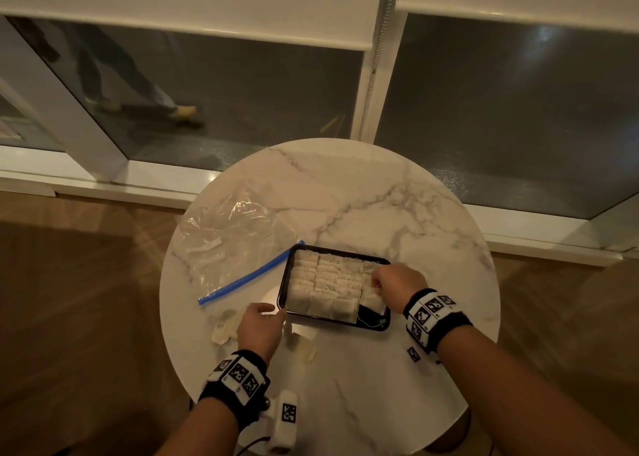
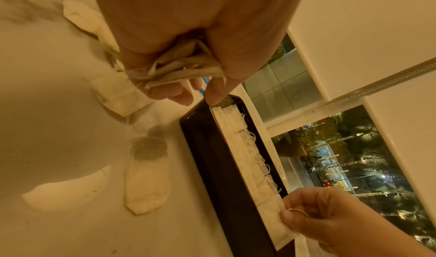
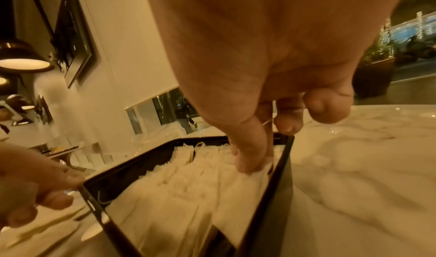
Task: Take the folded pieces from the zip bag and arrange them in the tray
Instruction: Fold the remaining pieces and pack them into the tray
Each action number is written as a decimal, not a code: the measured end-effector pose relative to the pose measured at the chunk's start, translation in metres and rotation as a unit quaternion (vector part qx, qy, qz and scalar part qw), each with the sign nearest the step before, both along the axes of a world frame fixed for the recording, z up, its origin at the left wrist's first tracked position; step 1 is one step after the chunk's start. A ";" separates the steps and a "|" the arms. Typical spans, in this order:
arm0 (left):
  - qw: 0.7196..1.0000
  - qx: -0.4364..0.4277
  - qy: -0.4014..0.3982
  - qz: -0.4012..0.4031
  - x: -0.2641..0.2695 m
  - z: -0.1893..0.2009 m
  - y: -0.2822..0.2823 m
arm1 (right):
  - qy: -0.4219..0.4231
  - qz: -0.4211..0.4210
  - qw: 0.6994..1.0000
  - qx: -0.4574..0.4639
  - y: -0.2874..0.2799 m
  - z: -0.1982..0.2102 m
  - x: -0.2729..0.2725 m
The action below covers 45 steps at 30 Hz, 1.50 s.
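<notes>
Most folded pieces [image 1: 325, 282] already fill the tray [image 1: 283, 284], zip bag [image 1: 235, 244] left of it looking emptied; your right hand [image 1: 397, 279] pinches one inside, your left hand [image 2: 179, 70] clutches a few at the tray's near corner, strays [image 2: 147, 175] beside.

Both forearms are bare, with no sleeves in view. Each wrist wears a black band [image 1: 436, 314] carrying white square tags printed with black pixel-like codes (several per band). A thin dark cable [image 1: 254, 444] trails below the left wristband [image 1: 238, 379].

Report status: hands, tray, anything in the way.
Left hand grips spare pieces, fingertip on tray corner. Right hand pinches a piece into the last gap. Nothing blocking.
</notes>
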<state>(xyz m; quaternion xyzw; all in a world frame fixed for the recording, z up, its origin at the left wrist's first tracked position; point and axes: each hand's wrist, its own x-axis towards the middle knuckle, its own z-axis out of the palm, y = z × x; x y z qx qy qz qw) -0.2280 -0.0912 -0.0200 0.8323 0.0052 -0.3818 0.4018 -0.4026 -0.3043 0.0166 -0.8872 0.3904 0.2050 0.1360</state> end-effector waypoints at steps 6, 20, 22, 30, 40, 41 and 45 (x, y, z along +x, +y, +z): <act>1.000 0.012 0.002 -0.003 0.000 0.000 -0.002 | 0.005 0.016 0.999 -0.047 0.003 -0.014 0.004; 1.000 0.005 0.008 -0.021 -0.002 0.006 0.001 | -0.062 -0.030 0.995 -0.067 0.005 -0.036 -0.005; 1.000 0.001 0.010 -0.021 -0.001 0.006 0.002 | -0.078 -0.042 0.994 -0.061 0.006 -0.038 -0.007; 0.992 -0.091 0.076 0.036 0.009 0.028 0.020 | -0.263 -0.126 0.949 -0.115 0.046 -0.012 -0.016; 0.941 -0.219 0.220 0.137 0.022 0.057 0.022 | -0.176 0.149 0.957 0.178 0.160 -0.027 0.043; 0.937 -0.225 0.227 0.139 0.025 0.059 0.023 | -0.153 0.155 0.961 0.171 0.165 -0.035 0.048; 0.926 -0.254 0.235 0.149 0.041 0.071 0.028 | -0.087 0.164 0.972 0.144 0.178 -0.051 0.062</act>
